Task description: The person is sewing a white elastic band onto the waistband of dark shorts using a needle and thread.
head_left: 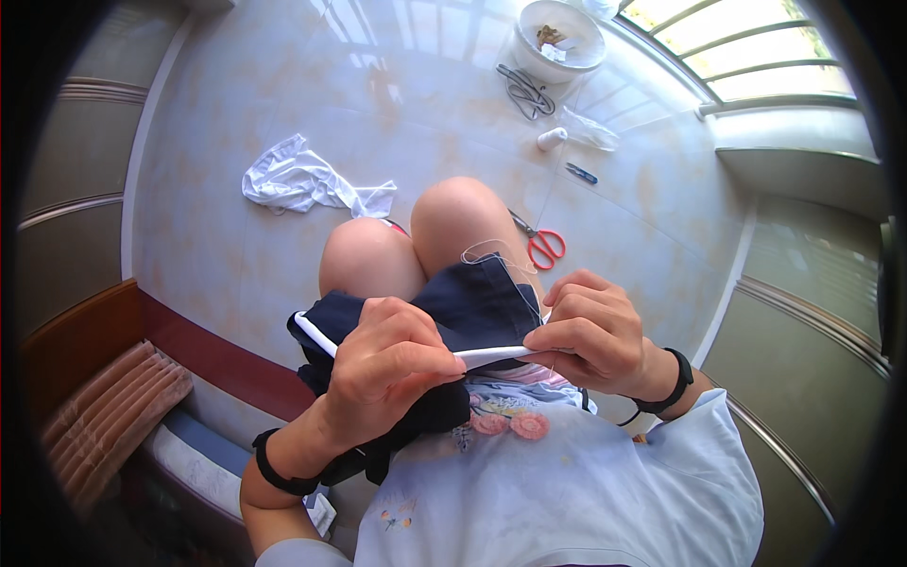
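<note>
1. A seated person's left hand [392, 364] and right hand [590, 331] both pinch the white-trimmed edge of a navy garment [463, 302] lying across the knees.
2. A loose thread [491, 250] loops up from the cloth.
3. Red-handled scissors [543, 244], a crumpled white cloth [307, 180] and a white bowl [560, 38] lie on the tiled floor [236, 255].

We note a pale blue short-sleeved top [586, 491] on the person, its front carrying a small print of pink round flowers with green and yellow details near the upper hem. We record a black band [280, 471] on the left wrist and a black band [676, 380] on the right wrist, the latter with a thin loose strap end hanging below it. Both forearms and both knees [416, 248] are bare. We see no rings on either of the hands.
</note>
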### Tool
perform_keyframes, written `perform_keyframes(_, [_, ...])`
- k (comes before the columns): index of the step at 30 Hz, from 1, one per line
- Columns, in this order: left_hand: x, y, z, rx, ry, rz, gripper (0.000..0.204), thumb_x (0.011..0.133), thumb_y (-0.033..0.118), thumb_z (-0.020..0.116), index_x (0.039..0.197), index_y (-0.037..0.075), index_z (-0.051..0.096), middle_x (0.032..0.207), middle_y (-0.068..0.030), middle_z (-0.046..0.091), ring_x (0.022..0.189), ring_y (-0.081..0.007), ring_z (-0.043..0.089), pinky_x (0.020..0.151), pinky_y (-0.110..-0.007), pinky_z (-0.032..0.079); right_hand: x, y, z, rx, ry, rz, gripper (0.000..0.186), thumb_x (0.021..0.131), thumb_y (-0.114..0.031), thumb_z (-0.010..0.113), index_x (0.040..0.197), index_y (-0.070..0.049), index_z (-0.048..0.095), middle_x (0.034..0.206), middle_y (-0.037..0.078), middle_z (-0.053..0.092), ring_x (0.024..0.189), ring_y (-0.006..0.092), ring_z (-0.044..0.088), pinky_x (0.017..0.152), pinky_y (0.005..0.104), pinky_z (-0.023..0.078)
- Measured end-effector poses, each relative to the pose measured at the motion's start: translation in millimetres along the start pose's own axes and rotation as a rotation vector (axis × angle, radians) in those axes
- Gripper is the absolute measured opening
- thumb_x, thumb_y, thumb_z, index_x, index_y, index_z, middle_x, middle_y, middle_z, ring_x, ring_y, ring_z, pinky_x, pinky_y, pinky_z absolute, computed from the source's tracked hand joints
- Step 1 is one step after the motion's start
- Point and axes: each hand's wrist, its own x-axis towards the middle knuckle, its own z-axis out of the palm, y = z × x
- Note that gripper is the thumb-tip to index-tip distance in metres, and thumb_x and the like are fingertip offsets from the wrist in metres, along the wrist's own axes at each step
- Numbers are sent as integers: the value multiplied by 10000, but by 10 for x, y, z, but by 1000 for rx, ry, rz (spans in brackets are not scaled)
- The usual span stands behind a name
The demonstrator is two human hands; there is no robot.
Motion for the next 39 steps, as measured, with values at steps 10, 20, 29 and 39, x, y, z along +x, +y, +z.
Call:
perform_keyframes(10, [-5,-15,7,-64,60,-80,254,696,28,837,912,73,712,815,-40,680,819,-213,642,718,-308,469,61,-60,10,-1,40,34,223,714,-136,838,813,-64,651,633,7,494,547,183,517,539,312,427])
perform_keyframes(20, [5,-5,36,51,81,29,257,669,-28,831,871,65,702,802,-42,659,809,-219,640,686,-320,497,125,-285,-10,-65,30,-62,202,720,-96,820,824,-48,654,631,2,475,526,173,491,556,311,458])
perform_keyframes(29, [-120,95,-60,373,89,318,201,709,14,782,893,58,714,972,-29,643,887,-195,581,740,-311,435,74,-466,-19,-401,7,-291,114,714,-58,651,811,0,657,625,-4,441,508,129,458,693,338,521])
perform_keyframes(39, [-240,108,27,163,26,191,216,856,-103,630,1046,-47,543,962,-179,694,752,-252,727,655,-287,596,-21,-468,-15,-423,-62,-334,158,671,-60,717,818,-21,675,652,-20,514,555,117,499,692,345,512])
